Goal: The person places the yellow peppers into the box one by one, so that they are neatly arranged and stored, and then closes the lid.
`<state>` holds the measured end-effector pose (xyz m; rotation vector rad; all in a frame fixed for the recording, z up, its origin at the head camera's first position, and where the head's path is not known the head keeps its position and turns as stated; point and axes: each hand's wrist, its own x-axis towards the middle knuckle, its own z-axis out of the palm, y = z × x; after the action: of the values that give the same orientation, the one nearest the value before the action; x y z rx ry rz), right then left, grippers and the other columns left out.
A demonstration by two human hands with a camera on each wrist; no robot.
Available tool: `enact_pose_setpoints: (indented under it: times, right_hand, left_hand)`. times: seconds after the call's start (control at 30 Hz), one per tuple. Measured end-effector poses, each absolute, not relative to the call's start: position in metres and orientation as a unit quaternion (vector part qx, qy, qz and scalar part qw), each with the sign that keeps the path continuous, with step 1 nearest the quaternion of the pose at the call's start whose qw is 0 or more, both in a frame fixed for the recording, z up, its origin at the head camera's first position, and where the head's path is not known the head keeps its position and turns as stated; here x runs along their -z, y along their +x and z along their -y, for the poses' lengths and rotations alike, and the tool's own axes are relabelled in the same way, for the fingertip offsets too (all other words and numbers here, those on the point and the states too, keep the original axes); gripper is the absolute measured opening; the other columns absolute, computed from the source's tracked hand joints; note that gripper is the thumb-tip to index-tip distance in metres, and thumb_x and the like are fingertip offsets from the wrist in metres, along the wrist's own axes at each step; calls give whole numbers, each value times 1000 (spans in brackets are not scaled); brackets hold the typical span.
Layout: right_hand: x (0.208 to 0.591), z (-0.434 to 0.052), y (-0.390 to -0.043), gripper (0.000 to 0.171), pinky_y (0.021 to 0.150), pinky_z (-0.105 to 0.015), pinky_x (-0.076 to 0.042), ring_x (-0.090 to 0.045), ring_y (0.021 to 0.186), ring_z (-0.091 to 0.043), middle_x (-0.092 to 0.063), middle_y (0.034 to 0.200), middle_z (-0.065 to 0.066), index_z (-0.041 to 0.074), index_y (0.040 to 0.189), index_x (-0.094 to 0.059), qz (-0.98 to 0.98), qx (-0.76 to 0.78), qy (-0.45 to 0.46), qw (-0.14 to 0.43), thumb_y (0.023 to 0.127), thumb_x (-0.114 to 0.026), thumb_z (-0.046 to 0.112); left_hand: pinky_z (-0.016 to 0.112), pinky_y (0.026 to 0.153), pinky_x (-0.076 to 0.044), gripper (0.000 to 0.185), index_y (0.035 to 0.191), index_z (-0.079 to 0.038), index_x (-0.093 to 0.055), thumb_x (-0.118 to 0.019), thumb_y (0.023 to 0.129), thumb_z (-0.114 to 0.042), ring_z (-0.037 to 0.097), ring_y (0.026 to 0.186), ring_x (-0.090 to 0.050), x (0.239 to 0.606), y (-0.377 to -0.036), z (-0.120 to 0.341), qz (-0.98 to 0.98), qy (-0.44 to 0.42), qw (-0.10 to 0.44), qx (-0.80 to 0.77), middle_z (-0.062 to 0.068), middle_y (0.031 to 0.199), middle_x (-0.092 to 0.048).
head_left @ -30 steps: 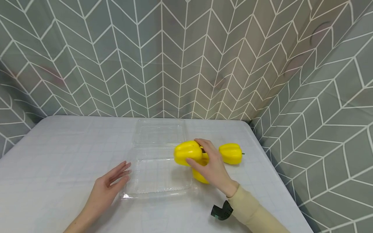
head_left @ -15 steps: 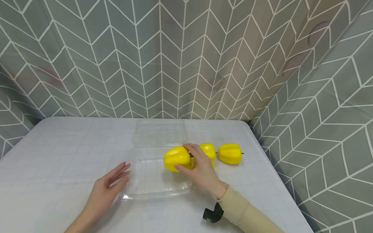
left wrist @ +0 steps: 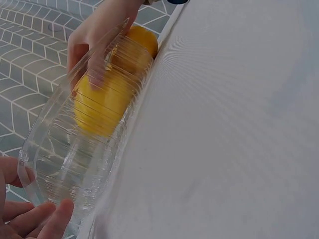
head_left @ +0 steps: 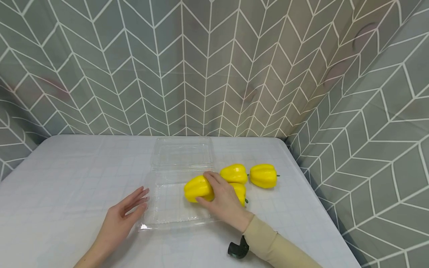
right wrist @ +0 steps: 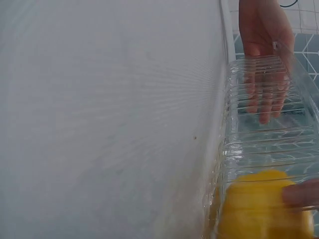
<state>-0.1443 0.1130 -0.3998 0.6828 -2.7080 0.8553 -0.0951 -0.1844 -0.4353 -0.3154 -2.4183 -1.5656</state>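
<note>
A clear plastic clamshell container (head_left: 167, 212) lies with its lid (head_left: 182, 152) folded back toward the wall. My right hand (head_left: 224, 199) grips a yellow bell pepper (head_left: 196, 189) low inside the right part of the container's base. In the left wrist view that pepper (left wrist: 102, 107) shows through the ribbed clear wall, with the right hand's fingers over it. My left hand (head_left: 125, 212) stays at the container's left side, its fingers loosely extended along the rim. The right wrist view shows the left hand (right wrist: 264, 64) behind the far clear wall.
More yellow bell peppers lie on the white table right of the container: one behind my right hand (head_left: 234, 173), one partly hidden by it (head_left: 239, 192), and a pepper farther right (head_left: 263, 176). A patterned curtain (head_left: 187, 67) rises behind the table's back edge.
My right hand has carried the pepper left and down, from over the container's right edge into its base. The left hand has kept its place at the left side.
</note>
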Motion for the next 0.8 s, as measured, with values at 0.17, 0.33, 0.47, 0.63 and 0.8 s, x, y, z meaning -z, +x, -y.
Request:
enact_pose_setpoints:
  times: [0.17, 0.33, 0.47, 0.63, 0.8]
  right_hand:
    - [399, -111, -145, 67, 108, -41, -48, -56, 129, -29, -54, 142, -12, 3, 141, -53, 925, -271, 242, 116, 86, -80, 30]
    - [399, -110, -145, 66, 109, -42, -47, -54, 131, -31, -53, 145, -14, 1, 142, -51, 925, -263, 245, 120, 87, -78, 28]
    - [399, -110, -147, 64, 109, -41, -47, -53, 132, -31, -51, 148, -15, -1, 142, -50, 925, -258, 250, 123, 88, -77, 22]
    - [398, -111, -148, 61, 107, -38, -48, -54, 132, -30, -50, 149, -15, -2, 142, -51, 924, -257, 254, 123, 89, -76, 15]
    - [397, -112, -149, 61, 106, -38, -49, -55, 131, -30, -52, 146, -15, -2, 141, -51, 924, -258, 251, 128, 89, -77, 16]
  left_hand:
    - [6, 88, -49, 51, 145, -2, -50, -66, 97, -7, -6, 110, -63, 434, -95, 184, 827, -103, 116, 540, -1, 133, -65]
    - [6, 89, -48, 51, 145, -3, -50, -66, 96, -7, -6, 110, -63, 434, -95, 185, 829, -100, 116, 539, -1, 133, -66]
    - [5, 88, -48, 51, 145, -4, -51, -67, 96, -8, -7, 111, -62, 435, -95, 185, 829, -96, 117, 538, -2, 132, -66]
    - [6, 89, -48, 51, 145, -3, -51, -67, 96, -7, -7, 111, -62, 435, -95, 185, 828, -101, 118, 539, -1, 133, -66]
    - [6, 89, -48, 51, 145, -3, -51, -67, 96, -7, -7, 111, -62, 435, -96, 184, 828, -104, 120, 537, 0, 132, -66]
